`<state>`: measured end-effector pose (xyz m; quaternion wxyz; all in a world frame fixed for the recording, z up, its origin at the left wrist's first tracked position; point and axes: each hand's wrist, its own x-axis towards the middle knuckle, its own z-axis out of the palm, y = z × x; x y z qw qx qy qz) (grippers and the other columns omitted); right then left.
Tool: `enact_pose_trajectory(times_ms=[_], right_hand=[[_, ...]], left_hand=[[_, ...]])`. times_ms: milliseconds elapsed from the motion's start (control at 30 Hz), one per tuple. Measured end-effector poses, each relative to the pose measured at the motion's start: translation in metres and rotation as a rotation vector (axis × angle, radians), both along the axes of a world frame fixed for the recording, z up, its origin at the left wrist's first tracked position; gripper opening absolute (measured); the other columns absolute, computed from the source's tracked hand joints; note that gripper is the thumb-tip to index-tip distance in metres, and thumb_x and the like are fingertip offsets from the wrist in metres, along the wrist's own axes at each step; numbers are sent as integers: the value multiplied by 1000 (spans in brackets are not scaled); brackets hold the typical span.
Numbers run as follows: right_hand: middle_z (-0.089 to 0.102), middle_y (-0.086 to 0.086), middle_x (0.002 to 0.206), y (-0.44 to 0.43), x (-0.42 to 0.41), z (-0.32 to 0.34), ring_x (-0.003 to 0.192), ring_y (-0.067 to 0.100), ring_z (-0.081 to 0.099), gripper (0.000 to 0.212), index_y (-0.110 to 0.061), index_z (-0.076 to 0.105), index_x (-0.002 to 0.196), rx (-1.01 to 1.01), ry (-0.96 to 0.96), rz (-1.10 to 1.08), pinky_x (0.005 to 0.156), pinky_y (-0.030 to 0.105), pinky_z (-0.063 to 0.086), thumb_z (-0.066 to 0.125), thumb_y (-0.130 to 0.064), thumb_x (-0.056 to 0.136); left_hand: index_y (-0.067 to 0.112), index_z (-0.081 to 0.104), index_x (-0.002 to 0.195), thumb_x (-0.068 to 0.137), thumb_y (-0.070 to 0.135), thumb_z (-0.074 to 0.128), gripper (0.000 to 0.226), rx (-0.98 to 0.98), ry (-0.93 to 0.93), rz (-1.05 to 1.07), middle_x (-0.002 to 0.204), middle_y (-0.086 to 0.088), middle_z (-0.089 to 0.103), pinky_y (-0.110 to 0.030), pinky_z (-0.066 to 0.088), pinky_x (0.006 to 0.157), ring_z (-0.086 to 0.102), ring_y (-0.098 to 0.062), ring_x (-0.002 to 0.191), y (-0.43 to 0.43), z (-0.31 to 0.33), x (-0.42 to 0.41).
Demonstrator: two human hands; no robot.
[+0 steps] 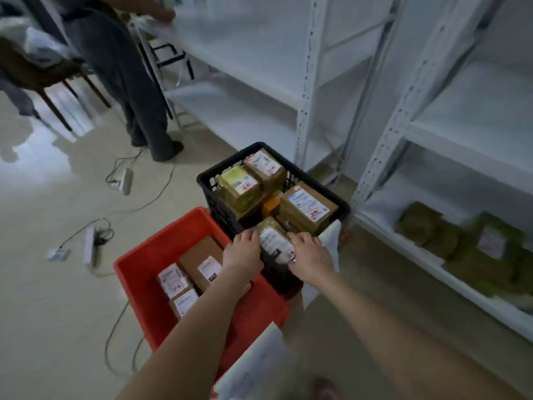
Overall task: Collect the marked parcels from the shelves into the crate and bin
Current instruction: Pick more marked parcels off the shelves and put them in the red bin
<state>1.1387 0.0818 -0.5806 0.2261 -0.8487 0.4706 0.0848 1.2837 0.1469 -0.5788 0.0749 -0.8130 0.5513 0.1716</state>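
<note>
At crate (202, 180) rim, left hand (243, 254), right hand (310, 256) grip parcel (266, 228); label (274, 243) blurred

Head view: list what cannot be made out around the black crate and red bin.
Head view:
Labels on brown cardboard parcels in black plastic crate: too small to read.
Olive-wrapped parcels on white metal shelf: blurred, count unclear.
Red plastic bin: near corner hidden by left forearm and white paper sheet.

We are in a parcel stockroom. White slotted-steel shelves (310, 82) fill the right and upper centre of the frame. Labelled parcels (305, 207) fill a black crate (212, 197) and a red bin (138, 280) at centre. Power strips (89, 245) and cables lie on the tiled floor (43, 313) at left.
</note>
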Motion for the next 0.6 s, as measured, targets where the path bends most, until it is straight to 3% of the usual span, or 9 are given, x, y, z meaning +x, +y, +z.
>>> enact_pose_trajectory(times_ms=[233, 433, 600], right_hand=[[31, 5, 148, -20, -136, 72, 133, 27, 34, 69, -24, 26, 148, -145, -30, -298, 104, 40, 37, 61, -23, 88], [32, 5, 146, -20, -263, 110, 129, 29, 36, 67, -21, 26, 147, -249, -35, -472, 102, 40, 39, 60, -21, 89], [33, 6, 146, -15, -367, 130, 130, 29, 36, 66, -22, 28, 146, -259, -66, -592, 104, 39, 37, 59, -23, 87]], left_hand=[[16, 15, 151, 89, 33, 61, 79, -108, -31, -271, 154, -8, 25, -41, 41, 101, 31, -28, 138, -65, 67, -129], [17, 26, 143, 89, 27, 59, 63, -229, -19, -485, 144, -6, 35, -41, 44, 98, 39, -27, 130, -96, 104, -252], [16, 21, 147, 89, 29, 61, 71, -213, -48, -600, 149, -5, 29, -41, 40, 101, 34, -27, 135, -100, 132, -360]])
